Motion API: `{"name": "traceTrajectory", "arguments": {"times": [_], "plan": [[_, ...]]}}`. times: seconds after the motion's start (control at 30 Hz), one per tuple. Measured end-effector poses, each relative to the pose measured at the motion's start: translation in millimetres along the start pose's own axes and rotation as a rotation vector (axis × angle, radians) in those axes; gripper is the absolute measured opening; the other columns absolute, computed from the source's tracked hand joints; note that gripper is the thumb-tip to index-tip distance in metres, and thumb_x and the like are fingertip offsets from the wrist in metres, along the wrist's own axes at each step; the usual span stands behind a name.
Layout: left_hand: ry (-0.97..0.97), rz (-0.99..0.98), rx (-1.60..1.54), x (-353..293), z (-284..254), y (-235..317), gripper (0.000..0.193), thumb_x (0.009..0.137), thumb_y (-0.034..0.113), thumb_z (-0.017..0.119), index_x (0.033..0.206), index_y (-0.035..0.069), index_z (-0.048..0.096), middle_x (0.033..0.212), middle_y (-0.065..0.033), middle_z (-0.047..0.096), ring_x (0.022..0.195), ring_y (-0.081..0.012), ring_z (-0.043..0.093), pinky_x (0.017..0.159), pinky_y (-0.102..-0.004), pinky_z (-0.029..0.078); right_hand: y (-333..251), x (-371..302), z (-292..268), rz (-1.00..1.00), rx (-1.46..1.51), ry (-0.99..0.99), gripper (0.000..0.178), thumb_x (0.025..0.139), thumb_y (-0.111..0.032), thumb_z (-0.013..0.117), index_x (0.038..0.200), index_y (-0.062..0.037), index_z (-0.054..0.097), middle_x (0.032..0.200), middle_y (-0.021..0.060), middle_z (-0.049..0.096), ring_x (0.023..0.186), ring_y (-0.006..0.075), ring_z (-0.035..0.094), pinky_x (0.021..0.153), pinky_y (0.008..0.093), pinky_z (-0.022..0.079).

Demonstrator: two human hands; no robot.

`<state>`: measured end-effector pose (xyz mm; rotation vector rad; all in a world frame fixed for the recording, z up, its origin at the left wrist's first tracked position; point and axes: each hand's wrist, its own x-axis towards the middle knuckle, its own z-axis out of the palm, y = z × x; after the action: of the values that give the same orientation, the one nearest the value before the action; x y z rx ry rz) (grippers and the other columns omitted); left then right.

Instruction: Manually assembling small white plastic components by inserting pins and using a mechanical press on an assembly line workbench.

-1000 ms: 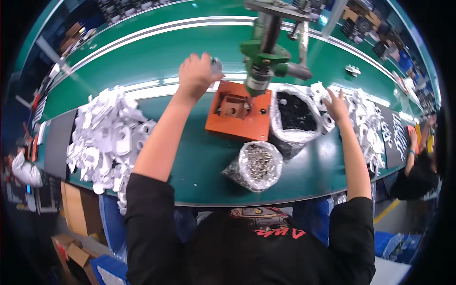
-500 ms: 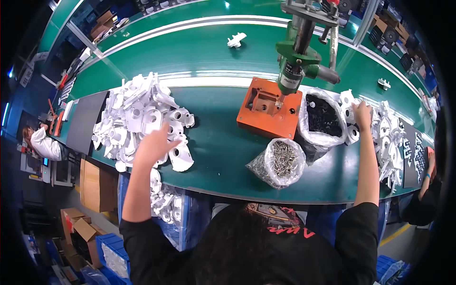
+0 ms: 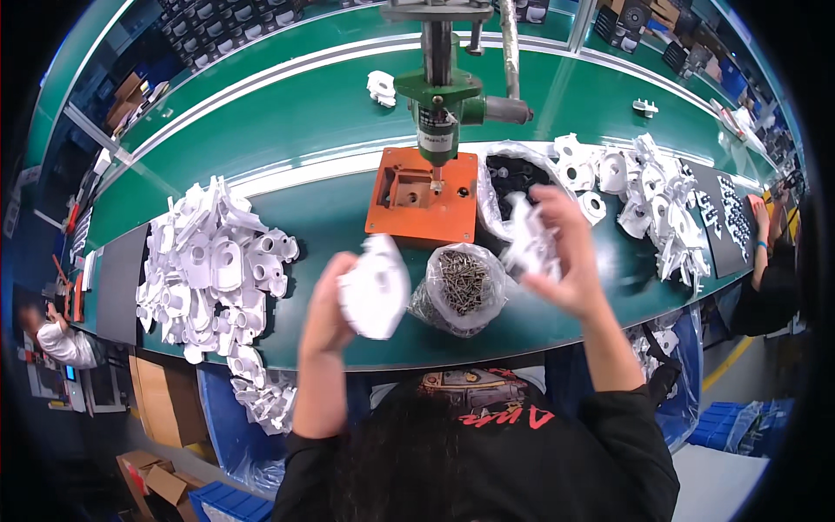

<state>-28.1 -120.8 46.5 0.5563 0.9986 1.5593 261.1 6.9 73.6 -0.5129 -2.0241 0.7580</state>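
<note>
White plastic part: gripped in left hand, raised above the green table edge.
Right hand: fingers closed on a smaller white piece.
Relation: smaller piece lies right of the part, screw bag between and below.

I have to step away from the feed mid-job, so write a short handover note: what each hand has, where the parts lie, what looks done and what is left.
Left hand: holds a white plastic housing above the near table edge.
Right hand: holds a smaller white plastic piece, blurred.
Orange fixture: empty under the green press head.
Bag of screws: open, in front of the fixture. Bag of black parts: right of it.
Piles of white housings: left pile, right pile.
Done: one part in each hand.
Left: nothing is seated in the fixture yet.
</note>
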Motion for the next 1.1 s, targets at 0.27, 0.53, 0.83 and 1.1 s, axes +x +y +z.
{"name": "traceTrajectory", "arguments": {"times": [0.27,0.53,0.83,1.1], "plan": [[-0.391,-0.182,-0.212,-4,57,-59,0.055,0.088,0.024,0.065,0.134,0.004,0.043,0.126,-0.0094,0.054,0.112,-0.0201,0.057,0.09,-0.0349,0.052,-41,-1,48,-0.213,-0.026,-0.137,0.077,0.06,-0.022,0.089,0.124,-0.0035,0.051,0.127,0.0199,0.055,0.118,0.037,0.052,0.098,0.044,0.041],[-0.393,-0.072,0.103,-52,68,-39,0.051,0.092,0.022,0.061,0.136,0.007,0.04,0.128,-0.007,0.051,0.113,-0.017,0.056,0.091,-0.033,0.051,-34,-11,39,-0.094,0.192,-0.238,0.07,0.062,-0.023,0.086,0.122,-0.0046,0.055,0.13,0.0148,0.055,0.117,0.0343,0.053,0.097,0.0426,0.041],[-0.275,-0.331,-0.436,-32,60,-85,0.044,0.094,0.027,0.058,0.131,0.007,0.045,0.118,-0.007,0.058,0.099,-0.0181,0.064,0.074,-0.031,0.056,-40,-13,44,-0.024,0.142,-0.198,0.065,0.06,-0.022,0.087,0.115,-0.0028,0.057,0.123,0.0193,0.058,0.11,0.0332,0.058,0.092,0.0404,0.046],[-0.27,-0.35,-0.214,-34,56,-78,0.047,0.094,0.024,0.058,0.134,0.006,0.042,0.124,-0.0081,0.055,0.11,-0.02,0.06,0.087,-0.0335,0.054,-40,-25,44,-0.035,0.153,-0.189,0.062,0.061,-0.024,0.086,0.112,-0.0038,0.059,0.123,0.0175,0.058,0.107,0.0313,0.059,0.089,0.0397,0.047]]}}
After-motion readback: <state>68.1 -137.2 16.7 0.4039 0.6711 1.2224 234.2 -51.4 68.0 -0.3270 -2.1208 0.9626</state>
